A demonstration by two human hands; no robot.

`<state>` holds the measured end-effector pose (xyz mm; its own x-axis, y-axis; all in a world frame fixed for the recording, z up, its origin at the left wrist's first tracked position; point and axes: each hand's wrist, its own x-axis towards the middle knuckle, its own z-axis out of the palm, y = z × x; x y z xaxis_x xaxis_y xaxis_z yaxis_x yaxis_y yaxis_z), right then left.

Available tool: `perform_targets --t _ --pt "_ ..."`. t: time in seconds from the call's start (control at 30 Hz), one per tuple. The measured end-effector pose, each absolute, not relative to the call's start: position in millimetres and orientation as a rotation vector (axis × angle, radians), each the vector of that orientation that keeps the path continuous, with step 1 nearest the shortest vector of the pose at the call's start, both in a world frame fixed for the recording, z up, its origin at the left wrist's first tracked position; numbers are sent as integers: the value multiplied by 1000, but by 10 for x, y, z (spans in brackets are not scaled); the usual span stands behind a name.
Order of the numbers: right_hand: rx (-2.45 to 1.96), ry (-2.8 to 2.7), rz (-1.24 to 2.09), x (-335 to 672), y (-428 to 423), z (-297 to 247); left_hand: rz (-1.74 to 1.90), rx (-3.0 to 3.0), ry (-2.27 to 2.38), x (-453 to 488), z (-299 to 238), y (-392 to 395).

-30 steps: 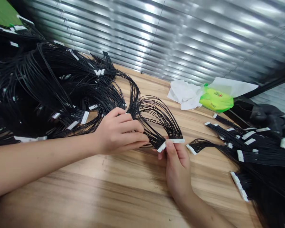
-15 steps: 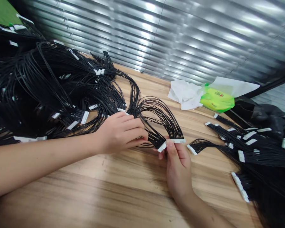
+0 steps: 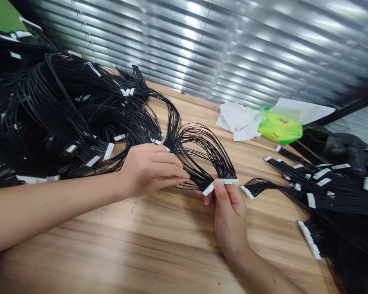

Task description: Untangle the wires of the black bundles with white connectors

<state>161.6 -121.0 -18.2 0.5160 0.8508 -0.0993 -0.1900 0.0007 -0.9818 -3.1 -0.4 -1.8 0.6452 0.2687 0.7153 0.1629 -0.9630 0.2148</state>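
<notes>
Wire harness (image 3: 225, 163): black wires in arching loops over the middle of the tabletop (image 3: 159, 249), between the two hands and just behind them, ending in white connectors at the right hand.
Straight connector (image 3: 229, 181): white, long and narrow, lying roughly level across the right hand's fingers, its wires rising from the back edge.
Angled connector (image 3: 208, 189): white, tilted, just left of the straight one, its wires running toward the left hand.
Right hand (image 3: 230, 212): clamped on the connectors, thumb in front and fingers behind.
Left hand (image 3: 155, 169): palm down, fingers bent and together at the wires; whether they pinch any cannot be told.
Left pile (image 3: 70, 102): a big tangle of black wires with white connectors scattered through it.
Right pile (image 3: 349, 204): more black wires, several white ends facing the hands; one loose connector (image 3: 247, 192) lies near the right hand.
Back edge: crumpled white paper (image 3: 239, 120) beside a yellow-green packet (image 3: 280, 127).
Behind: a ribbed silvery panel (image 3: 171, 41).
</notes>
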Motion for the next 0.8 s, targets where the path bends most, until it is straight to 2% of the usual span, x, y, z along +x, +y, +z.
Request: perform_targets --t 0.23,0.4,0.5,0.63,0.8 --pt "-1348 -651 917 1619 -1220 -202 1069 2805 350 17 -2 -19" --pt "-1302 -566 953 1639 -1189 -185 997 2797 -119 -12 16 -11" --pt "-1245 -491 923 1652 -1150 -147 1054 2696 -233 -53 43 -5" --pt "-1156 -353 941 1655 -1116 -92 1106 2592 52 -100 58 16" --pt "-1056 -236 1169 1631 -1123 -21 1121 2434 427 -102 56 53"
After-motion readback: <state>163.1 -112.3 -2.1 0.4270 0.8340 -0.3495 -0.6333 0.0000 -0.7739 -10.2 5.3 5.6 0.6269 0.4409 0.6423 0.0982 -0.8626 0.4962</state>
